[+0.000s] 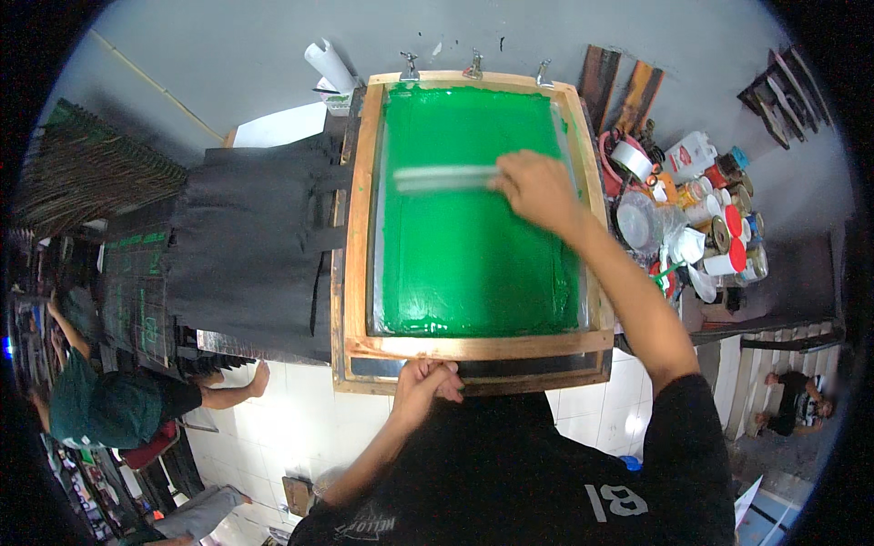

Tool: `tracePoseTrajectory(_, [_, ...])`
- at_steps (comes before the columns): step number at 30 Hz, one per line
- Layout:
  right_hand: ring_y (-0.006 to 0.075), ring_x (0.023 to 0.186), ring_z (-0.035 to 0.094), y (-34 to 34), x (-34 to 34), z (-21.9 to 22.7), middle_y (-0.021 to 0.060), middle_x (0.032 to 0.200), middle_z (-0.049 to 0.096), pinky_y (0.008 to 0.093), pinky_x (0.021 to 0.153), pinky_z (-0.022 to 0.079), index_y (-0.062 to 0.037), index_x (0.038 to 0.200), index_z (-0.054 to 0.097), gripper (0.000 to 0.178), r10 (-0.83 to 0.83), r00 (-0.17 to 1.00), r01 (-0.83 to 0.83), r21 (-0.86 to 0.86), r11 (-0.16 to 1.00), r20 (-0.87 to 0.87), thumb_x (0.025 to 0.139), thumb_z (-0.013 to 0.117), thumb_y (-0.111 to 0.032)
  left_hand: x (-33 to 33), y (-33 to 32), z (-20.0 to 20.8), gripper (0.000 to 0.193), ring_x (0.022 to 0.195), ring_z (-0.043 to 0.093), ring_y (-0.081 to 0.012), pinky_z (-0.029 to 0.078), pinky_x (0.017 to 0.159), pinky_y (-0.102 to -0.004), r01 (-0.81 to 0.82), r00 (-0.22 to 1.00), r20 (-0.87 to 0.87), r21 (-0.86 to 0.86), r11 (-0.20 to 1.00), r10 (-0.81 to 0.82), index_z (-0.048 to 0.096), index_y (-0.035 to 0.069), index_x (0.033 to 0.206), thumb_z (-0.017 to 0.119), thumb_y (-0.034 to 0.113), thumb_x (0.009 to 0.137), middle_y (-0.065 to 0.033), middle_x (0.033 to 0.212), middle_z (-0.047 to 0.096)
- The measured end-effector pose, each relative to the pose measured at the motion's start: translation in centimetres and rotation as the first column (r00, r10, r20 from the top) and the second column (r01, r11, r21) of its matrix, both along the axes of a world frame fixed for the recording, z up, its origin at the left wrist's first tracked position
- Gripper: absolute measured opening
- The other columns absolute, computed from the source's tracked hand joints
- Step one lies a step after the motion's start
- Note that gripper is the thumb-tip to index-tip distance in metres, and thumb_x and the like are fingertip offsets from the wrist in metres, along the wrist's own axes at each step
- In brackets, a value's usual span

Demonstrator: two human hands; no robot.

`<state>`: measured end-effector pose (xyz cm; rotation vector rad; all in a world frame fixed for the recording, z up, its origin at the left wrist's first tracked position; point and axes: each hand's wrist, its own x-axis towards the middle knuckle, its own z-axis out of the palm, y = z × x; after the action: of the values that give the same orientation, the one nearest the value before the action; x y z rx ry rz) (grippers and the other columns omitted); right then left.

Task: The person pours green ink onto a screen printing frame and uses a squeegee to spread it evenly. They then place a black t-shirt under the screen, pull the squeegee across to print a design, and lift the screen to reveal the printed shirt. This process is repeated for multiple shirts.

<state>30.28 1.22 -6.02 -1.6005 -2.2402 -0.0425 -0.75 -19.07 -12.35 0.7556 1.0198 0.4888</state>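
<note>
A wooden-framed printing screen point(473, 348) lies in front of me, its mesh spread with wet green ink point(482, 264). My right hand point(537, 189) is closed on one end of a pale squeegee point(442, 179), blurred by motion, which lies across the upper part of the ink. At the near edge of the screen, my left hand point(423, 389) has its fingers curled around the frame's bottom bar. Three metal clamps point(473, 65) line the far edge of the frame.
Black fabric point(246, 241) covers a surface to the left, with a white roll point(328, 65) behind. Several jars and bottles point(724, 259) crowd a table on the right. One person point(109, 405) sits at the left; another point(797, 402) is at the far right.
</note>
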Motion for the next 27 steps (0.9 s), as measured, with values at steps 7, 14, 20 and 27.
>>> tracePoseTrajectory(7, [0.0419,0.091,0.068,15.9,5.2,1.6,0.0200,0.094,0.073,0.0507,0.081,0.053,-0.0117,0.118,0.072,0.041,-0.090,0.996,0.089,-0.187,0.978,0.003,0.093,0.069,-0.044,-1.1,0.7,1.1,0.043,0.114,0.066,-0.0354,0.053,0.099,-0.0428,-0.006,0.952,0.299,-0.203,0.979,0.067,0.056,-0.010,0.129,0.051,0.024,0.103,-0.0265,0.123,0.066])
tracePoseTrajectory(14, [0.0390,0.093,0.072,17.6,5.8,1.7,0.0177,0.099,0.075,0.0525,0.081,0.055,-0.0120,0.115,0.074,0.053,-0.195,0.977,0.208,-0.184,0.961,0.085,0.091,0.066,-0.058,-1.7,5.7,7.1,0.035,0.114,0.068,-0.0271,0.050,0.106,-0.0395,0.121,0.989,-0.093,0.046,0.992,-0.116,0.067,0.001,0.125,0.058,0.027,0.103,-0.0144,0.121,0.072])
tracePoseTrajectory(20, [0.0366,0.091,0.072,14.5,4.0,0.3,0.0170,0.095,0.075,0.0523,0.077,0.055,-0.0075,0.103,0.072,0.063,-0.255,0.959,0.251,0.049,0.967,0.123,0.091,0.058,-0.067,6.8,29.7,9.9,0.028,0.114,0.065,-0.0273,0.049,0.099,-0.0378,0.197,0.905,-0.326,0.890,0.412,0.273,0.068,0.002,0.120,0.066,0.015,0.096,-0.0156,0.123,0.069])
tracePoseTrajectory(27, [0.0352,0.090,0.072,10.5,2.8,0.4,0.0162,0.098,0.073,0.0503,0.075,0.056,-0.0057,0.097,0.071,0.063,-0.205,0.967,0.211,-0.022,0.977,0.149,0.091,0.058,-0.067,8.0,38.1,7.7,0.034,0.091,0.072,-0.0386,0.055,0.083,-0.0471,0.605,0.672,-0.670,0.742,0.288,0.314,0.077,0.006,0.109,0.077,0.032,0.087,-0.0215,0.094,0.074])
